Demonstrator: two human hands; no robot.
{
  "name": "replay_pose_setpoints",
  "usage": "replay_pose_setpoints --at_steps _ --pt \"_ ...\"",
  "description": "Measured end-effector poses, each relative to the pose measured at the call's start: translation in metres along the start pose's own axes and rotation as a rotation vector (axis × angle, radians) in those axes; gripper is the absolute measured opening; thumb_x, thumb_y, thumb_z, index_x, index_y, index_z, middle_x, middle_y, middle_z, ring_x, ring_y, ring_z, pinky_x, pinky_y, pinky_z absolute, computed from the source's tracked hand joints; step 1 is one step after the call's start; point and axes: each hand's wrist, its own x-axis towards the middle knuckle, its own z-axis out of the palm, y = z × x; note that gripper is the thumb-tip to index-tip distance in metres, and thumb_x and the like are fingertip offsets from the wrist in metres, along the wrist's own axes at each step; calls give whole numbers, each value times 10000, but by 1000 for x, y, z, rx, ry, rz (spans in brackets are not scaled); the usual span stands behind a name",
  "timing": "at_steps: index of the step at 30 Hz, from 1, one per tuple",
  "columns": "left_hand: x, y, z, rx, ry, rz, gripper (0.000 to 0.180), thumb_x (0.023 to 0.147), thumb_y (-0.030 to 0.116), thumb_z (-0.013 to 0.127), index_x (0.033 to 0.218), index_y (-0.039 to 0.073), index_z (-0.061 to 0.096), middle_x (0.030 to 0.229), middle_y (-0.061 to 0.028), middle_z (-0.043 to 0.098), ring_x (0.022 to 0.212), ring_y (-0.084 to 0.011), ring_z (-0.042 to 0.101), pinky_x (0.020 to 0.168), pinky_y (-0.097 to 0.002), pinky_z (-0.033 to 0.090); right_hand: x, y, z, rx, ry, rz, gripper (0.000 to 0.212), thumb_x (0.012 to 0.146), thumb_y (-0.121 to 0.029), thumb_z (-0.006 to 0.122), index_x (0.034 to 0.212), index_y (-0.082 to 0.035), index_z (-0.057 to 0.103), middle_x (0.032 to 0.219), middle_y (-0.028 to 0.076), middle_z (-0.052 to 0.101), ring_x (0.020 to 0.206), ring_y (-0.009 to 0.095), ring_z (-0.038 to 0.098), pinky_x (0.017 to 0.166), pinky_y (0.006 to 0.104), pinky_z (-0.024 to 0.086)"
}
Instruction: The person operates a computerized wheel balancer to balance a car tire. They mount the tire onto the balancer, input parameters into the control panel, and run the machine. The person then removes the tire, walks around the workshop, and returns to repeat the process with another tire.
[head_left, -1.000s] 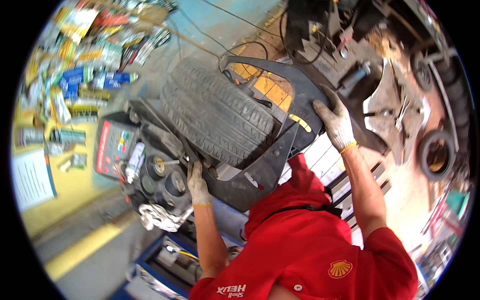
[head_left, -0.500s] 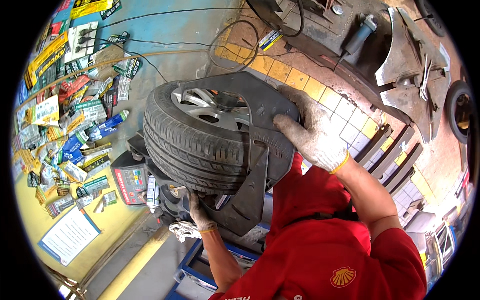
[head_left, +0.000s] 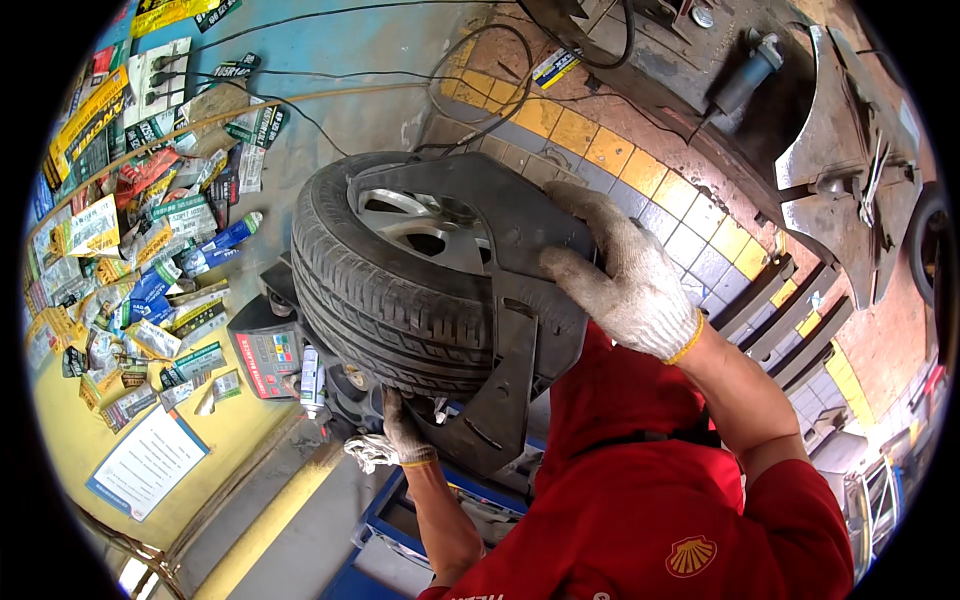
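Note:
A car wheel (head_left: 395,305) with a black tyre and silver alloy rim (head_left: 425,232) stands at the middle left. Across its near side lies a large flat black caliper (head_left: 520,215) with a marked scale, hiding part of the rim. My right hand (head_left: 635,285), in a pale knitted glove, is closed on the caliper's upper right edge, thumb on its face. Below the tyre my left hand (head_left: 403,430), also gloved, is closed at the caliper's lower arm; its fingers are partly hidden. A crumpled white cloth-like thing (head_left: 370,453) shows beside the left hand.
A wheel balancer's control panel (head_left: 268,350) and a spray can (head_left: 312,380) sit left of the tyre. Blue metal shelving (head_left: 375,530) stands below. Many packets (head_left: 150,300) cover the wall at left. A metal bench with an angle grinder (head_left: 745,75) is at upper right.
The caliper has shifted slightly against the wheel, covering more of the rim's centre. Both hands stay closed on it. The whole view has shifted a little.

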Motion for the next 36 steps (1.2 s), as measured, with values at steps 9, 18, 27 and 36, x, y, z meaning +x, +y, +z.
replay_pose_setpoints --at_steps 9,18,27,36 --pt "1 -2 -17 -101 -75 -57 328 1017 331 742 1250 111 671 917 24 686 752 -117 663 684 -256 544 0 2 4 41 18 -36 548 991 -201 713 1483 -43 533 1349 271 677 1302 429 646 1068 451 525" --pt "0 4 -12 -46 -176 -14 306 1038 368 712 1188 105 668 884 27 656 737 -137 630 684 -281 506 3 3 5 57 8 -65 562 994 -187 709 1494 -15 519 1433 255 631 1365 393 611 1113 442 495" --pt "-1 4 -11 -31 -167 -3 236 1068 342 648 1075 107 623 892 -4 634 779 -169 621 775 -346 532 6 3 9 179 -48 30 621 1001 -90 697 1541 83 443 1466 203 583 1318 213 572 1123 355 469" --pt "-7 8 2 -34 -114 33 259 1096 293 593 988 61 635 895 -43 665 758 -169 629 731 -307 532 4 5 15 178 -4 5 620 1000 -200 718 1513 62 491 1429 237 623 1358 264 587 1149 364 438"
